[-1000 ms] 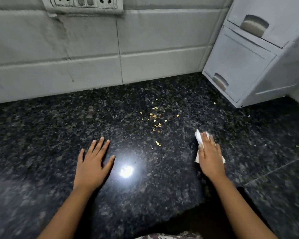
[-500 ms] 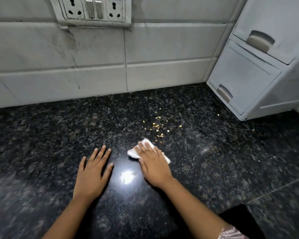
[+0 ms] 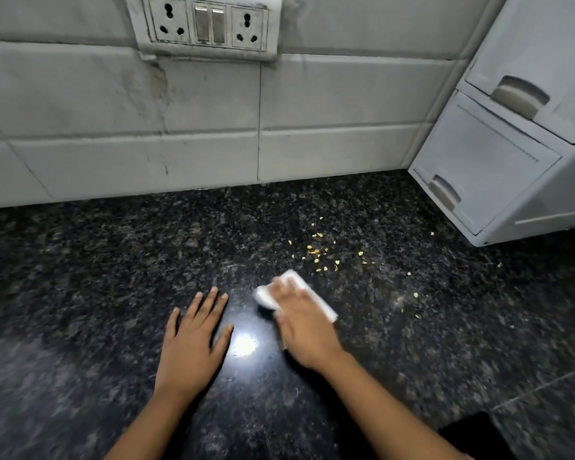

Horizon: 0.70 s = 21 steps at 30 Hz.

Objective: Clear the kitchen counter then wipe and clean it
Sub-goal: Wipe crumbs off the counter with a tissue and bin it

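The left hand (image 3: pixel 193 340) lies flat on the black speckled granite counter (image 3: pixel 113 277), palm down, fingers straight and a little spread, holding nothing. It probably serves as a brace so the person can lean weight into the other arm. Just to its right a bright patch of reflected light (image 3: pixel 244 345) shines on the polished stone.

Beyond that patch, the right hand (image 3: pixel 304 327) presses a small folded white cloth (image 3: pixel 291 280) against the counter. The fingers look laid flat on top of it rather than curled round it, though the hand is blurred and the fingertips cannot be told exactly. A flat palm spreads pressure over the whole pad, which suits wiping better than a pinch would. The cloth's far edge and right corner show past the hand.

Just behind and to the right of the cloth lies a scatter of small yellow crumbs (image 3: pixel 316 250), apart from it, with a few strays further right. The cloth seems placed to sweep them next, so the wiping stage is under way and unfinished.

Farther right, a white plastic drawer unit (image 3: pixel 488 167) stands on the counter against the corner. The white tiled wall (image 3: pixel 329 94) closes the back, with a grimy white socket and switch panel (image 3: pixel 206 24) mounted high, clear of the wet work.
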{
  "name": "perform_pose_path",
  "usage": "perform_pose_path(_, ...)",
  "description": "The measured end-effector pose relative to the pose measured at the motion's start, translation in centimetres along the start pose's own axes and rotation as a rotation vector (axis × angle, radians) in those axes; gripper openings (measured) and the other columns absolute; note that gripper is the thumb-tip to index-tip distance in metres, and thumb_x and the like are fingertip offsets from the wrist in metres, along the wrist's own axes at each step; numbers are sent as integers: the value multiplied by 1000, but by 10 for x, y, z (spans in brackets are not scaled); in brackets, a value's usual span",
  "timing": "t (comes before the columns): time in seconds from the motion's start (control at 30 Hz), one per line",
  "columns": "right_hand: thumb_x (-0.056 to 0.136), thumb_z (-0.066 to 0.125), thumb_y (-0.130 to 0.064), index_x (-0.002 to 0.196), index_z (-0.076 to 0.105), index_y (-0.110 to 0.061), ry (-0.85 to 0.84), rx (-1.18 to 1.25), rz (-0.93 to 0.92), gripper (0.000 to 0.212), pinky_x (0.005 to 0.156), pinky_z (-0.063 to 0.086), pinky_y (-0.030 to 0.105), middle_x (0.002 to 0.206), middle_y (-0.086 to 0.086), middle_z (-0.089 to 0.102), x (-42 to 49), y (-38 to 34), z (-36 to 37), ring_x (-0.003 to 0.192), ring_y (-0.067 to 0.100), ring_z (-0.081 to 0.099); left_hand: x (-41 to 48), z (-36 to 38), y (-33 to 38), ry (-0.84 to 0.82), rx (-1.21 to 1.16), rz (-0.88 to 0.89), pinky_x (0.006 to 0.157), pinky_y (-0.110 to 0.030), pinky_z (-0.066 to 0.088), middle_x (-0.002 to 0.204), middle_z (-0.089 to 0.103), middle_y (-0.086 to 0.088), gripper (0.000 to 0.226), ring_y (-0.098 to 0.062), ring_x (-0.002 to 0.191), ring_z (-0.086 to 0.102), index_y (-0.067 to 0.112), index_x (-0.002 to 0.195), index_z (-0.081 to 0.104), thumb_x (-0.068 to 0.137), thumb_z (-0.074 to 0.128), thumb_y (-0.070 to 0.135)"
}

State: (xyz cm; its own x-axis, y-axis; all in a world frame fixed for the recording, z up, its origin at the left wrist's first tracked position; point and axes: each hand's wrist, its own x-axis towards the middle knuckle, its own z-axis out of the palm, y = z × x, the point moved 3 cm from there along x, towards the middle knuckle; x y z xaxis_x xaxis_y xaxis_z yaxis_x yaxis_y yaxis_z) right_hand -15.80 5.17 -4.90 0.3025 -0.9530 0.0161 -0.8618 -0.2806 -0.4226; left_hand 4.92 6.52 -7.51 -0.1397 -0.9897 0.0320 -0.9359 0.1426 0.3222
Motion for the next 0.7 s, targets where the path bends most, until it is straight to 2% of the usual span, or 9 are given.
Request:
perform_pose_path(0.1,97,19,-35,149,31,-22,-70,-121,-139,55,119,10,40,157,-3,24,37,-31,33,146,16,18,1,0,-2,1,6,-13,115,-35,1,156,20,17,67,-1,144,9,33,148,32,92,10,63)
perform_pose_path(0.2,92,10,-39,149,29,-24,-68,-124,-90,62,118,5,37,158,-4,21,76,-29,33,146,15,16,2,1,1,-10,5,-10,115,-34,0,156,21,17,66,-2,144,9,37,148,29,92,8,64)
perform_pose_path(0.33,102,22,-31,151,22,-26,-28,-115,50,49,119,3,37,160,-6,14,105,-2,19,147,14,8,1,-1,0,-19,-1,-17,116,-34,0,157,12,21,69,-1,145,5,41,149,22,89,-1,67)
perform_pose_path(0.4,103,22,-31,151,21,-29,16,-118,146,48,118,2,38,160,-7,13,101,23,10,148,14,5,0,-2,0,-12,-18,-15,117,-35,0,157,9,21,73,-1,145,3,42,149,20,87,-6,70)
perform_pose_path(0.53,98,10,-38,150,25,-29,114,-199,337,55,118,8,39,159,-2,18,66,83,-16,147,20,11,-1,-3,2,-21,-26,-20,117,-32,-7,157,0,23,78,0,145,-6,45,149,13,82,-16,72)
perform_pose_path(0.7,101,23,-26,149,27,-18,266,-184,582,49,118,17,44,157,6,25,20,141,-52,146,26,16,-2,-4,3,-29,-20,-31,116,-31,-11,156,-8,25,77,2,144,-13,48,148,6,80,-20,72)
